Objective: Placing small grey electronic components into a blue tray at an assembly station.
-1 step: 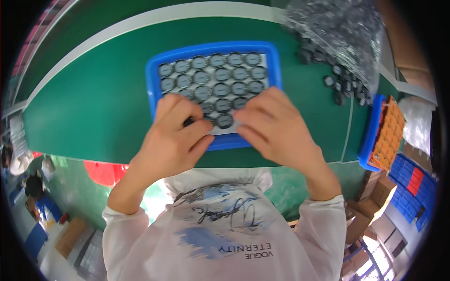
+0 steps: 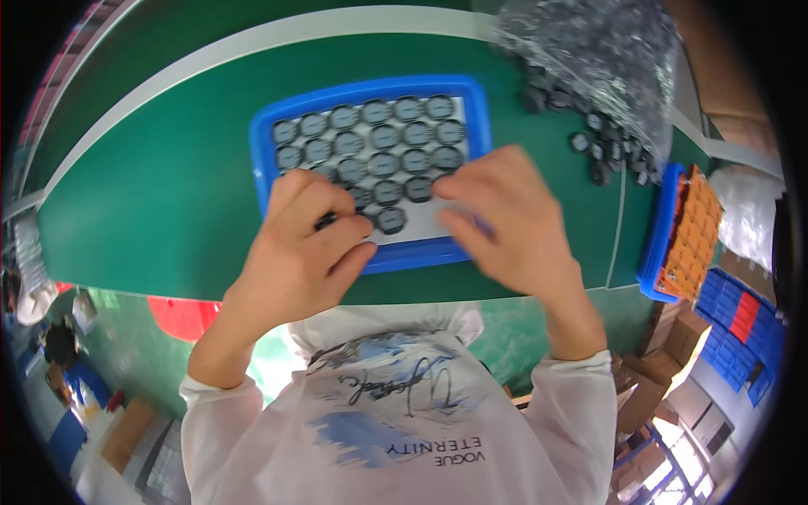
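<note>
A blue-rimmed tray (image 2: 480, 126) with a white bottom lies before me on the green tabletop. Rows of round black cap-like parts (image 2: 385, 137) sit in it, with greyish tops. Over the tray's lower left, my left hand (image 2: 307, 240) is closed with its fingers curled. A dark part shows in the gap between those fingers; whether they grip it or anything else cannot be told. At the lower right, my right hand (image 2: 509, 223) is blurred, thumb and forefinger apart and nothing visible between them. Its forefinger is close to a part at the end of one row.
A clear plastic bag (image 2: 589, 50) of black parts lies at the back right, with several loose parts (image 2: 610, 147) spilled by its mouth. Beyond them, an orange gridded panel (image 2: 694, 231) rests in another blue tray (image 2: 661, 240). Cardboard boxes (image 2: 673, 345) stand lower right.
My right hand has drawn slightly right, away from the nearest parts, and its thumb and forefinger are further apart. The whole view has shifted a little; the left hand keeps its pose.
</note>
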Demonstrator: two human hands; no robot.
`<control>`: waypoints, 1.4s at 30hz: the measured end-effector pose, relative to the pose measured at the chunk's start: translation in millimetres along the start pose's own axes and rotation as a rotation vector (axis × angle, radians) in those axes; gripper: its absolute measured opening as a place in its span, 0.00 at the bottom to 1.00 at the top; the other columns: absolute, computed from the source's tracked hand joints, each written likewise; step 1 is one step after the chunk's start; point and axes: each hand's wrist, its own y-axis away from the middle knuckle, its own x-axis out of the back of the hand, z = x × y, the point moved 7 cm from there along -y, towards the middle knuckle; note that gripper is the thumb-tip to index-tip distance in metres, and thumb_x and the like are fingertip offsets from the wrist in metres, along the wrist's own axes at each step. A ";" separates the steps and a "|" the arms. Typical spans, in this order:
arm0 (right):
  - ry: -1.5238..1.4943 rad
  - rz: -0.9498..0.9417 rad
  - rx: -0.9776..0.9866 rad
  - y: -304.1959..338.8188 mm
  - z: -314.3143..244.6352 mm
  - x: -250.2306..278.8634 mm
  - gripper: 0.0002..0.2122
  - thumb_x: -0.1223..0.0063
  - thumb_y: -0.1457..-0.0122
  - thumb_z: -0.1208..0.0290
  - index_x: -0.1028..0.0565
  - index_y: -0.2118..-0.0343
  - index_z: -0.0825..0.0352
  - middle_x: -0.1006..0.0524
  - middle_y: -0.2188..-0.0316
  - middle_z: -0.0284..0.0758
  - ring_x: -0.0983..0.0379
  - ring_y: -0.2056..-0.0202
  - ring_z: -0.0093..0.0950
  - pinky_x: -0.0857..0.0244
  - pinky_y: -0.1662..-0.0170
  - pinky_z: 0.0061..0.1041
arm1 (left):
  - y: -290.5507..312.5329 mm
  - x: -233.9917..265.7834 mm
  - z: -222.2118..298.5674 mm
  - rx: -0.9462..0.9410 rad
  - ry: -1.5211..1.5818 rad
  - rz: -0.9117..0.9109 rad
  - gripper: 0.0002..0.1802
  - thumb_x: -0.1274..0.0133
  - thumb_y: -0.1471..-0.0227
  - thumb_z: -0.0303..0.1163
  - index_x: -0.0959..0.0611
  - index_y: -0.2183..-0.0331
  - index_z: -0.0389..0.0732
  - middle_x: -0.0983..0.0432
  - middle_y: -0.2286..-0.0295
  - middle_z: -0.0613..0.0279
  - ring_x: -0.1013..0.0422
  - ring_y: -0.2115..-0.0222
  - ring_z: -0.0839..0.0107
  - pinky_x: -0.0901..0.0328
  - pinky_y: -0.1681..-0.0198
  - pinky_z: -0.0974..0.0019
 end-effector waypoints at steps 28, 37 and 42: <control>0.443 0.053 -0.176 67.6 58.2 47.7 0.14 0.35 0.49 0.79 0.19 0.57 0.64 0.23 0.53 0.33 0.32 0.50 0.41 0.37 0.47 0.38 | -39.7 -36.3 29.4 -0.240 0.105 -0.061 0.12 0.40 0.53 0.20 0.23 0.64 0.37 0.23 0.55 0.46 0.28 0.57 0.47 0.34 0.54 0.51; 0.150 -0.031 0.009 43.4 9.8 28.2 0.10 0.34 0.53 0.80 0.21 0.66 0.68 0.23 0.54 0.39 0.29 0.55 0.42 0.31 0.54 0.39 | -12.1 -48.0 15.6 -0.155 -0.063 -0.104 0.07 0.39 0.61 0.23 0.20 0.74 0.38 0.36 0.42 0.45 0.42 0.41 0.42 0.41 0.45 0.41; 0.122 -0.176 0.031 27.1 -1.5 -1.8 0.05 0.40 0.57 0.77 0.22 0.74 0.68 0.25 0.54 0.37 0.32 0.50 0.41 0.34 0.51 0.38 | -11.8 -39.4 11.9 -0.089 -0.115 -0.142 0.09 0.34 0.62 0.25 0.17 0.73 0.40 0.35 0.41 0.47 0.41 0.40 0.42 0.42 0.42 0.45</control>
